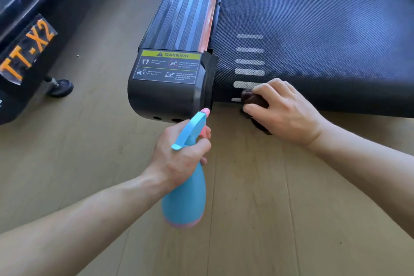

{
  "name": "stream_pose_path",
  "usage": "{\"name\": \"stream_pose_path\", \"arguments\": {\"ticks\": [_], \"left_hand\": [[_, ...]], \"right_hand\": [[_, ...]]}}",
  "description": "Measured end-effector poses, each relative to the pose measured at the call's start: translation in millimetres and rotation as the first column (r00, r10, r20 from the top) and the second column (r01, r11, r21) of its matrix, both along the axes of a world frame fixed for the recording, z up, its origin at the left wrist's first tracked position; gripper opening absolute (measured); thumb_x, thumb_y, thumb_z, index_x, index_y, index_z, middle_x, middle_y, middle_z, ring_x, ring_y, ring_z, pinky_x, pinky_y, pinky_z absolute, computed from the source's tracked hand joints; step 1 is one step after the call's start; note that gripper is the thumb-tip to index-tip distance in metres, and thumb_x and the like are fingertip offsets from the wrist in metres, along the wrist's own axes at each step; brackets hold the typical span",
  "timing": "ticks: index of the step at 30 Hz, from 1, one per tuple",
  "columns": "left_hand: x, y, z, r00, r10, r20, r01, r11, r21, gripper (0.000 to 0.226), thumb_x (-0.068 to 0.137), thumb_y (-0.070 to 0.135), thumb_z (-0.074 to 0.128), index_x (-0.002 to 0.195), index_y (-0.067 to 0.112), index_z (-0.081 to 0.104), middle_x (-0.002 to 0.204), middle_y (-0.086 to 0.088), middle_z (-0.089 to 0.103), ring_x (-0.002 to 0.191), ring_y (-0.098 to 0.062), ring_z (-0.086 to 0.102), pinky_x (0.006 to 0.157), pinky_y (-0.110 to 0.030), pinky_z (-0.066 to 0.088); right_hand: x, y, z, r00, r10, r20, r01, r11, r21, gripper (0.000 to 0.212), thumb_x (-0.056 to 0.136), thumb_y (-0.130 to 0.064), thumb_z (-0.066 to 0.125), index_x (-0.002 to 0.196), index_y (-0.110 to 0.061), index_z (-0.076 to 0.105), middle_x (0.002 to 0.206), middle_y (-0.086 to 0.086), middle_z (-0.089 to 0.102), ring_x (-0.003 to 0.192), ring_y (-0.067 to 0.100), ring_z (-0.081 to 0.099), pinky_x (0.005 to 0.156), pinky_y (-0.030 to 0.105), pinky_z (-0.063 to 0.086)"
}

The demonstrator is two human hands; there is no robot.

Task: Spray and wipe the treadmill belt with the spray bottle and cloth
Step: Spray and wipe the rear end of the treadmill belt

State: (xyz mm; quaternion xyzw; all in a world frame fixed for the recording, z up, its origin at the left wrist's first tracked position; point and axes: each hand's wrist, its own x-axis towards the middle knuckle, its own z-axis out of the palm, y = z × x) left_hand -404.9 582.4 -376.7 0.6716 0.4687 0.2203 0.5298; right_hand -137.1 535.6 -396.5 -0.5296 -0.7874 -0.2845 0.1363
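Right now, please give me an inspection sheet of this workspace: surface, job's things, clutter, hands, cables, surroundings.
Surface: treadmill belt, dark and textured, with white stripes near its end.
Job's things: blue spray bottle, nozzle towards the treadmill; dark cloth bunched on the belt's end edge.
Clutter: one small crumb on the wooden floor.
Hands: left hand grips the bottle; right hand holds the cloth against the belt.
Cables: nothing seen.
Surroundings: side rail with warning label; second machine marked TT-X2 at left.

Blue-pink spray bottle (184, 195) tilted above floor, dark cloth (254, 101) bunched on black belt (324, 40) edge
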Motion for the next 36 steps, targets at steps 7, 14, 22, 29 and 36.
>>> {"name": "stream_pose_path", "arguments": {"ticks": [7,14,22,29,36], "left_hand": [[1.8,-1.6,-0.1,0.999,-0.016,-0.039,0.016,1.000,0.021,0.012,0.075,0.027,0.062,0.080,0.018,0.068,0.095,-0.002,0.074,0.063,-0.028,0.072,0.075,-0.057,0.062],[8.1,-9.5,-2.9,0.998,-0.025,-0.063,0.025,1.000,-0.007,0.019,0.072,0.028,0.061,0.085,0.017,0.069,0.094,-0.004,0.073,0.057,-0.020,0.071,0.062,-0.029,0.055],[18.4,-17.9,-8.0,0.995,-0.079,-0.061,0.081,0.997,0.021,0.010,0.072,0.025,0.061,0.081,0.022,0.065,0.085,-0.008,0.069,0.058,-0.021,0.069,0.065,-0.041,0.058],[16.9,-12.6,-3.6,0.999,-0.035,-0.040,0.036,0.998,0.042,0.011,0.074,0.026,0.062,0.081,0.020,0.067,0.083,-0.009,0.071,0.058,-0.023,0.069,0.066,-0.044,0.060],[20.7,-16.4,-2.3,0.999,-0.034,-0.030,0.033,0.999,-0.033,0.017,0.070,0.024,0.060,0.083,0.016,0.067,0.104,-0.002,0.074,0.053,-0.018,0.066,0.059,-0.026,0.053]], "right_hand": [[-27.6,37.1,10.5,0.982,-0.077,-0.173,0.092,0.993,0.078,0.045,0.094,-0.026,0.065,0.131,-0.005,0.053,0.111,0.016,0.062,0.096,0.038,0.057,0.082,0.050,0.052],[-49.0,49.0,-10.5,0.945,-0.134,-0.298,0.199,0.959,0.199,0.040,0.097,-0.033,0.063,0.123,-0.003,0.062,0.106,0.016,0.062,0.090,0.038,0.058,0.078,0.049,0.051],[-54.7,45.8,-15.4,0.969,-0.104,-0.225,0.152,0.966,0.211,0.025,0.097,-0.019,0.060,0.117,-0.006,0.067,0.103,0.012,0.065,0.087,0.036,0.059,0.075,0.048,0.051],[-37.0,16.4,-13.3,0.990,-0.073,-0.125,0.090,0.986,0.140,0.017,0.099,-0.015,0.057,0.110,-0.007,0.068,0.099,0.011,0.063,0.085,0.035,0.059,0.073,0.047,0.051],[-55.8,57.6,-4.1,0.928,-0.112,-0.355,0.187,0.965,0.183,0.028,0.101,-0.024,0.056,0.117,-0.004,0.066,0.105,0.017,0.062,0.089,0.038,0.056,0.080,0.050,0.051]]}}
